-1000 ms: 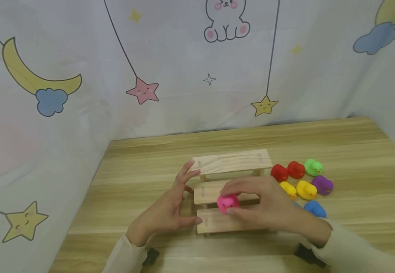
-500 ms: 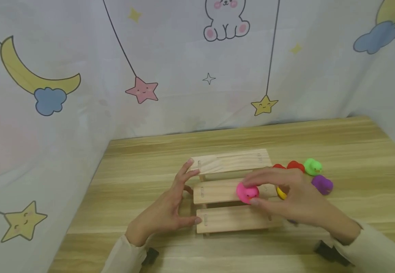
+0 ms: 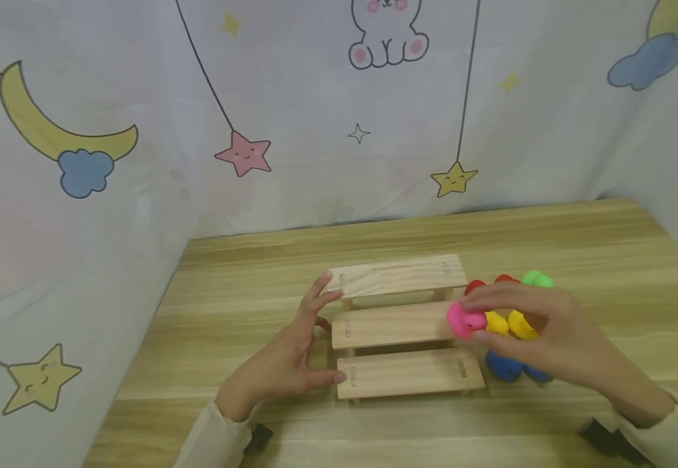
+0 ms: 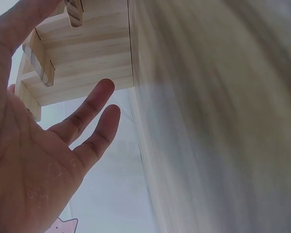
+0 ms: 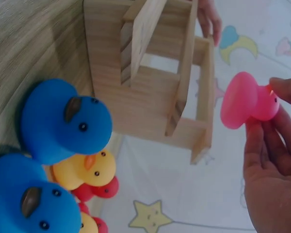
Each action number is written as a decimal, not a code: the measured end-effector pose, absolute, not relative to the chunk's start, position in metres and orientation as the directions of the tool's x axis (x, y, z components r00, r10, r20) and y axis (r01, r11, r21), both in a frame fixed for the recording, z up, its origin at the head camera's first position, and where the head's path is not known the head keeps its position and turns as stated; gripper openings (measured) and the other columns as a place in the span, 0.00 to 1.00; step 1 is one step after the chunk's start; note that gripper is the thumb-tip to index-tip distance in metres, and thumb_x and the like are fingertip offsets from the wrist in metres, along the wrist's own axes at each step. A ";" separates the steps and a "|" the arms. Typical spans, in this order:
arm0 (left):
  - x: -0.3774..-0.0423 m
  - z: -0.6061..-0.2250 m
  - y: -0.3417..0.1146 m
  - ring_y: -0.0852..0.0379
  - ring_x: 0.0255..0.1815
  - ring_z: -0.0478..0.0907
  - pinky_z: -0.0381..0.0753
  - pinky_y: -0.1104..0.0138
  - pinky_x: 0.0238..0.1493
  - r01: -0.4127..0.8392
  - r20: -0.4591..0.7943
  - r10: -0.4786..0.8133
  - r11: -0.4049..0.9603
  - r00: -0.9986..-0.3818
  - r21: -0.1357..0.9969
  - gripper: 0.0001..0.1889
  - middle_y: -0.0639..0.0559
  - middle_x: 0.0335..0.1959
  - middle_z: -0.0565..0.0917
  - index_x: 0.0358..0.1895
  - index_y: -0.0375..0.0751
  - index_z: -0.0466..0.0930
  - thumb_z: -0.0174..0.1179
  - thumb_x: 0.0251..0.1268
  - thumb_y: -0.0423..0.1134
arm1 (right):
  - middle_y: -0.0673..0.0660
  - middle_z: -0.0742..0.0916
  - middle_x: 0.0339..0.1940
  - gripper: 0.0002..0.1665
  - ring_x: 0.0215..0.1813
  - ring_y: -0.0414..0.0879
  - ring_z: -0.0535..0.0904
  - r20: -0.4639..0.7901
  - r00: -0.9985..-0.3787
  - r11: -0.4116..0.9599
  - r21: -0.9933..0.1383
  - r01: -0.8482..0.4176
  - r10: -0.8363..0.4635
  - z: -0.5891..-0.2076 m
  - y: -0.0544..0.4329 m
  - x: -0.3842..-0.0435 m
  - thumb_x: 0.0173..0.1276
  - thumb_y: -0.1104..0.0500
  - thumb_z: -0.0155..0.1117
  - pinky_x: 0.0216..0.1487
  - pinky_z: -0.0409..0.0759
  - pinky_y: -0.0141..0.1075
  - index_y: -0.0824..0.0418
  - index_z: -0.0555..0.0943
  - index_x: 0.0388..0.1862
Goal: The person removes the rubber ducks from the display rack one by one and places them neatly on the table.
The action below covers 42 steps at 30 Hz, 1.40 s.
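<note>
My right hand (image 3: pixel 555 331) pinches a pink rubber duck (image 3: pixel 465 320) between thumb and fingers, over the right end of the middle step in the head view. In the right wrist view the pink duck (image 5: pixel 240 103) shows raised beside the stand, thumb at its beak. A three-step wooden stand (image 3: pixel 397 374) sits mid-table. At its left end my left hand (image 3: pixel 283 357) is spread, fingertips on the top step and thumb at the lowest. The left wrist view shows two of its fingers (image 4: pixel 103 128) extended beside the wood.
More rubber ducks lie right of the stand: blue ones (image 3: pixel 504 366), yellow ones (image 3: pixel 495 323), red ones (image 3: pixel 474 286) and a green one (image 3: pixel 539 279), partly covered by the right hand. A printed cloth (image 3: pixel 315 97) hangs behind the wooden table (image 3: pixel 245 273).
The right hand has carried the pink duck rightward and slightly back, from over the lower steps to the middle step's right end. The purple duck is now hidden. My left hand has stayed put.
</note>
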<state>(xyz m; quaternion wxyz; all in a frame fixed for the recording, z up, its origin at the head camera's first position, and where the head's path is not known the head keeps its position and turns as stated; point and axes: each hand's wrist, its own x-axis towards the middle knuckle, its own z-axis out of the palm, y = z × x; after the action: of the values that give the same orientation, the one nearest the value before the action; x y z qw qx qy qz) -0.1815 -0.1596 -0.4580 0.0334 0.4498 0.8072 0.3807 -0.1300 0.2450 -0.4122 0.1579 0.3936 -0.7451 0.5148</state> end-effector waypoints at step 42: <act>-0.182 -0.458 -0.160 0.52 0.64 0.78 0.84 0.56 0.65 0.705 0.281 0.752 0.324 -0.596 0.631 0.63 0.41 0.91 0.31 0.86 0.42 0.39 0.81 0.58 0.43 | 0.48 0.90 0.61 0.34 0.66 0.30 0.82 0.386 -0.912 0.562 -0.727 -0.395 -0.141 -0.457 0.350 -0.067 0.53 0.86 0.73 0.69 0.71 0.13 0.70 0.86 0.59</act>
<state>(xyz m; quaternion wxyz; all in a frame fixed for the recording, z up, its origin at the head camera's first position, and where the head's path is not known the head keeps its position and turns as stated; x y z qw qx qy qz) -0.1815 -0.1603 -0.4585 0.0316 0.4482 0.8129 0.3706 -0.0667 0.3496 -0.4574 0.1435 0.1535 -0.8721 0.4419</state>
